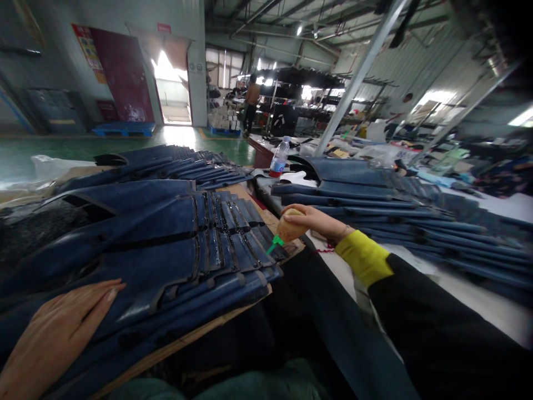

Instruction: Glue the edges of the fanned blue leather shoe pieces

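Note:
My left hand (69, 322) lies flat on a stack of dark blue sheets (154, 228) at the lower left, its fingers stretched out. In my right hand (310, 219) is a yellowish squeeze bottle (291, 226), tilted down. Its green nozzle (275, 243) points at the right end of the stack, near the sheet edges. Those edges are fanned out in overlapping strips, and shiny wet-looking lines (227, 233) run across them. Whether the nozzle tip touches a sheet, I cannot tell.
Brown board (200, 333) shows under the stack's front edge. Behind it lies another stack (166, 166). A plastic bottle with red liquid (280, 158) stands past my right hand, and more blue sheets (375, 205) are on the right. A person (252, 103) stands far back.

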Available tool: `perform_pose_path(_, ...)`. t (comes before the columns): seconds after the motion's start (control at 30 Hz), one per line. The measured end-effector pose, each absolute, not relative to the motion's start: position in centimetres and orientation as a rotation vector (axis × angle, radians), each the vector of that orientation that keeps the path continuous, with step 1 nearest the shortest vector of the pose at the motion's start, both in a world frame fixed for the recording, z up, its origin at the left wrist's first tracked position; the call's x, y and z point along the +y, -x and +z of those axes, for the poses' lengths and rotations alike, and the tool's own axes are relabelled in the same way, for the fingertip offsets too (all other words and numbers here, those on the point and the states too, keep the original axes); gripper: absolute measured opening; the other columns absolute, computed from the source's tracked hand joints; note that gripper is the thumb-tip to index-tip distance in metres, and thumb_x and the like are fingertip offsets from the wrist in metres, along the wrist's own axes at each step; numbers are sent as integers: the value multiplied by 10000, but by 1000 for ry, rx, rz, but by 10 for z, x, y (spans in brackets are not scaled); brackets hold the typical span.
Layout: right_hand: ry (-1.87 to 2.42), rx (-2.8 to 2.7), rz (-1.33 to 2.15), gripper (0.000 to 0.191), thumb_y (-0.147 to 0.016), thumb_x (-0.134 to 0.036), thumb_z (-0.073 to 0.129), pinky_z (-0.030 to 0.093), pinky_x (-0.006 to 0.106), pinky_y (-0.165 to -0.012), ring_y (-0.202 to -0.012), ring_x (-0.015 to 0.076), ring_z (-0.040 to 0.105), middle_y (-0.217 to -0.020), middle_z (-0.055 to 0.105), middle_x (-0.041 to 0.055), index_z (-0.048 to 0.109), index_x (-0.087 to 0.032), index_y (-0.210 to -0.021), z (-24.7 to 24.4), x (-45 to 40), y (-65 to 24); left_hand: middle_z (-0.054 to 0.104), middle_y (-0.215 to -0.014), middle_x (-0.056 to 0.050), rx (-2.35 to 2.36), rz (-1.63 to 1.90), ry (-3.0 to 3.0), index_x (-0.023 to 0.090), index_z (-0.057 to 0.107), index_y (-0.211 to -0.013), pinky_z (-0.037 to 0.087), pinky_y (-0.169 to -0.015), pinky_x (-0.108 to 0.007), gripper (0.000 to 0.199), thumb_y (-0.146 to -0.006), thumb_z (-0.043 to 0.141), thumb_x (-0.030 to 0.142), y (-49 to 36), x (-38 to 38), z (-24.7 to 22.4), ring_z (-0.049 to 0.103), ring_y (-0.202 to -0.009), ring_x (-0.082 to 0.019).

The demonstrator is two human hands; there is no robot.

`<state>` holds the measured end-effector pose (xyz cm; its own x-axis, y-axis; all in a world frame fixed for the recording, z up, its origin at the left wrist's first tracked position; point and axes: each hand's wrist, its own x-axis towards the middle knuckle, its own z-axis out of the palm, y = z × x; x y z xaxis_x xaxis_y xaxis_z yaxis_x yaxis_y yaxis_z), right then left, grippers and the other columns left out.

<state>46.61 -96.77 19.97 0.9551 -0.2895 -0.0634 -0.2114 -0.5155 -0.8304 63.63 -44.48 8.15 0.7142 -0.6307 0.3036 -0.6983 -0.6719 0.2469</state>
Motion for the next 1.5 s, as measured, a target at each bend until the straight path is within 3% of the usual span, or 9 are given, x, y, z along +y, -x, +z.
perform_pose_path(0.17,2065,347,-96,423,-735,-476,661,489,306,-772,-877,215,613,-958,664,48,628,-173,-1030,199,-969,-455,614,-1211,15,-1119,245,-2615,253,592,-1180,307,-1084,-375,477,-897,326,529,-641,-441,76,529,-1157,-191)
perform_pose_path(0.7,2077,365,-204,447,-760,-494,639,489,329,-802,-908,227,609,-1013,646,53,603,-190,-1087,199,-963,-434,630,-1185,-2,-1096,235,-2623,227,614,-1160,332,-1065,-404,597,-882,252,612,-639,-443,82,546,-1136,-209)
perform_pose_path(0.87,2172,337,-189,442,-773,-505,620,479,322,-830,-973,238,583,-1031,629,46,584,-196,-1088,196,-958,-434,617,-1207,4,-1100,240,-2640,233,601,-1180,327,-1075,-397,546,-893,287,575,-638,-443,82,538,-1152,-204)
perform_pose_path(1.5,2248,285,-469,502,-777,-525,595,477,341,-841,-940,216,577,-1017,601,36,498,-207,-1153,168,-955,-483,614,-1213,2,-1092,228,-2629,246,601,-1179,308,-1084,-388,515,-898,295,551,-636,-440,78,526,-1161,-200)
